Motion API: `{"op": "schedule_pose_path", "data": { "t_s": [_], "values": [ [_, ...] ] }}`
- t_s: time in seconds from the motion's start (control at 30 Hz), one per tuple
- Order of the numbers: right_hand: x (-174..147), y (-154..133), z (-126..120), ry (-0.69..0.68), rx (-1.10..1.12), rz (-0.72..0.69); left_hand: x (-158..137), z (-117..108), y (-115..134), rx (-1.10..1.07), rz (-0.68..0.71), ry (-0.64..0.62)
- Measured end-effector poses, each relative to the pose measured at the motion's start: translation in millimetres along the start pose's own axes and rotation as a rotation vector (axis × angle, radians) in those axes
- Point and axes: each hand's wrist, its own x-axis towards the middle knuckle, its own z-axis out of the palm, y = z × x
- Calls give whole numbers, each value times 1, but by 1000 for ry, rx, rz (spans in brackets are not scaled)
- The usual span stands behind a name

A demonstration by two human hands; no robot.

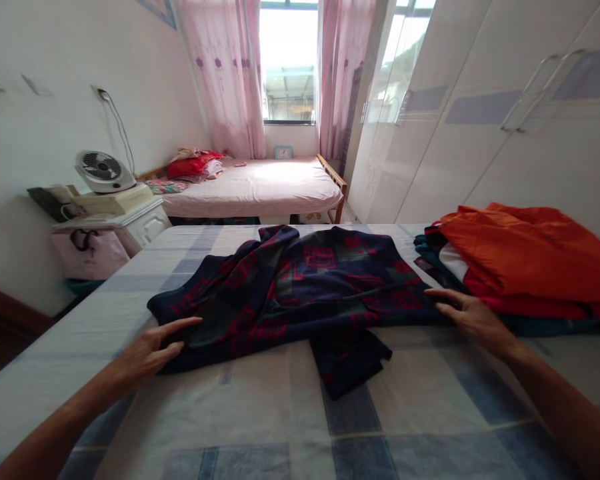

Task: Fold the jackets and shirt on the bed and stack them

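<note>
A dark navy long-sleeved shirt (325, 280) with red and dark green patches lies spread sideways across the bed in front of me. One sleeve end (350, 360) sticks out from under its near edge. At the shirt's left end, my left hand (153, 350) has the near corner between thumb and fingers, index finger stretched along the cloth. My right hand (475, 323) grips the right end the same way, beside a pile of folded clothes. Fingers beneath the cloth are hidden on both hands.
The folded pile, topped by an orange garment (535, 253), sits to the right on the checked bedsheet (260, 427). Beyond are a pink-sheeted bed (275, 190), a white wardrobe (460, 133), and at left a fan (103, 170) above a cabinet and a pink bag (90, 253).
</note>
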Motion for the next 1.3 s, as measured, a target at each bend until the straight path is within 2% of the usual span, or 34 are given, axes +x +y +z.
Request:
{"op": "schedule_pose_path", "data": {
  "t_s": [0.07, 0.13, 0.23, 0.33, 0.43, 0.53, 0.63, 0.77, 0.83, 0.9, 0.97, 1.07, 1.1, 1.17, 1.23, 1.3],
  "values": [
    [-1, 1, 4, -6, -186, -35, -1, 3, 5, 165, 22, -8],
    [-1, -5, 8, 92, -364, -91, -1, 8, 18, 305, 75, 62],
    [2, -25, 13, 224, -472, -293, 7, 15, 42, 478, 199, 184],
    [10, -48, 25, 165, -426, -499, 28, 25, 61, 619, 274, 199],
    [21, -57, 45, 63, -415, -585, 53, 37, 66, 669, 251, 197],
    [29, -51, 61, 13, -376, -605, 71, 46, 63, 580, 211, 203],
    [33, -46, 67, 39, -287, -612, 77, 50, 59, 432, 229, 254],
    [36, -48, 66, 211, -199, -587, 83, 50, 55, 86, 365, 583],
    [36, -50, 69, 279, -217, -546, 87, 51, 53, 90, 361, 645],
    [33, -51, 72, 315, -272, -514, 89, 54, 49, 204, 322, 609],
    [29, -53, 76, 335, -318, -528, 86, 60, 47, 335, 342, 608],
    [22, -55, 79, 336, -330, -627, 75, 70, 47, 484, 521, 673],
    [20, -55, 79, 311, -326, -657, 71, 73, 46, 532, 602, 664],
    [17, -53, 82, 214, -309, -676, 65, 79, 44, 614, 735, 555],
    [15, -49, 84, 100, -283, -642, 61, 82, 42, 672, 768, 440],
    [16, -48, 83, 28, -252, -597, 58, 81, 42, 651, 744, 431]
  ]
}}
